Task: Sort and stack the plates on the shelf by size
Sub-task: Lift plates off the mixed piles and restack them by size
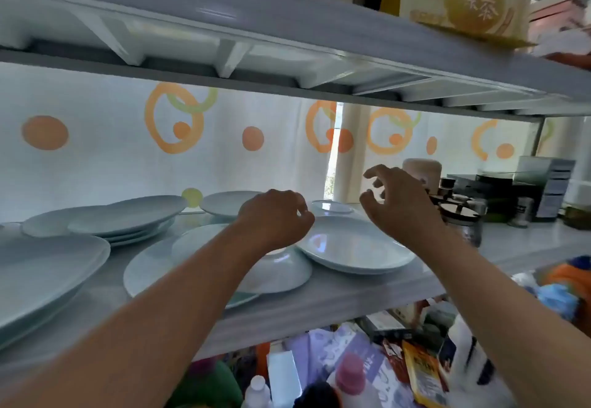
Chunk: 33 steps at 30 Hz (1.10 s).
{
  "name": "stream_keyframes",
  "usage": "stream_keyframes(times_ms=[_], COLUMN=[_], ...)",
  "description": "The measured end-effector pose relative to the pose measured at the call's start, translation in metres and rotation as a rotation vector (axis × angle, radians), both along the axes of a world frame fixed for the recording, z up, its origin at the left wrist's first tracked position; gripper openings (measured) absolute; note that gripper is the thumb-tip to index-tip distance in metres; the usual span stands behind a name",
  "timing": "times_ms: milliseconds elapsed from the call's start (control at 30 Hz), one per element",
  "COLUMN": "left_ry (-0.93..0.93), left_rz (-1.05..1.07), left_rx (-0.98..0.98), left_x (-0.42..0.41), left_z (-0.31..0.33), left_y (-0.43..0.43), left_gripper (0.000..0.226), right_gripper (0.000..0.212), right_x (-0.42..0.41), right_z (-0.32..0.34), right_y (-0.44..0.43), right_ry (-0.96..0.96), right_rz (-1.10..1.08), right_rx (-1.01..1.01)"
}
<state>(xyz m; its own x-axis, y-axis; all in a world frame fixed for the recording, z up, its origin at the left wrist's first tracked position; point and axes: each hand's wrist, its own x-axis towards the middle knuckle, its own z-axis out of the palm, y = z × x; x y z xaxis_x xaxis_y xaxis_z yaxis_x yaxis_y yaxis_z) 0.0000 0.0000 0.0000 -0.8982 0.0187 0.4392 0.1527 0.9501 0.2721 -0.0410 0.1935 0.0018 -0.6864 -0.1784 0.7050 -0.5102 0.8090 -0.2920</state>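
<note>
Right hand point(399, 203) fingers point(372, 172) spread wide, curled, holding nothing, above the oval plate point(355, 244). Left hand point(275, 215) fingers loosely curled, narrow, empty, over an upturned bowl point(275, 270) on a flat plate point(144, 270). All sit on the shelf point(319, 302). Plate stack point(105, 220) back left, big plate point(41, 270) far left, small dish point(331, 206) behind. Jars point(460, 215) to the right.

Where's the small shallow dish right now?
In the head view, the small dish sits at the back of the shelf, just right of centre, between the left hand and right hand, behind the wide plate.
</note>
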Motion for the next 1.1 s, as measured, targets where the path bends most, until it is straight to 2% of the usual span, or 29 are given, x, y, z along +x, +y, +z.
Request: stream_keyframes(times_ms=[133,233,367,500,567,700,933,1100], left_ry=[-0.091,-0.106,-0.072,-0.084,-0.074,-0.038,0.036,0.051], left_rz=[0.008,-0.022,0.008,0.006,0.002,0.008,0.018,0.016], left_rx=[-0.018,-0.035,-0.036,-0.013,-0.020,-0.008,0.015,0.016], left_x=[-0.011,-0.016,-0.017,-0.014,-0.013,-0.011,-0.007,-0.003], left_z=[-0.004,-0.011,-0.018,-0.026,-0.029,-0.032,-0.036,-0.037], left_y=[0.017,0.030,0.034,0.035,0.036,0.034,0.028,0.025], left_gripper=[0.032,0.033,0.031,0.029,0.029,0.027,0.024,0.024], right_gripper=[0.036,0.022,0.036,0.032,0.030,0.025,0.013,0.021], right_x=[-0.020,-0.031,-0.035,-0.032,-0.029,-0.027,-0.023,-0.024], right_z=[-0.017,-0.033,-0.051,-0.060,-0.061,-0.062,-0.060,-0.056], right_y=[0.026,0.050,0.069,0.068,0.064,0.058,0.055,0.054], right_ry=[-0.080,-0.134,-0.372,-0.724,-0.814,-0.829,-0.825,-0.807], right_rz=[-0.147,-0.262,-0.337,-0.189,-0.131,-0.057,-0.057,-0.062], right_rx=[0.022,0.021,-0.044,-0.395,-0.541,-0.649,-0.634,-0.676])
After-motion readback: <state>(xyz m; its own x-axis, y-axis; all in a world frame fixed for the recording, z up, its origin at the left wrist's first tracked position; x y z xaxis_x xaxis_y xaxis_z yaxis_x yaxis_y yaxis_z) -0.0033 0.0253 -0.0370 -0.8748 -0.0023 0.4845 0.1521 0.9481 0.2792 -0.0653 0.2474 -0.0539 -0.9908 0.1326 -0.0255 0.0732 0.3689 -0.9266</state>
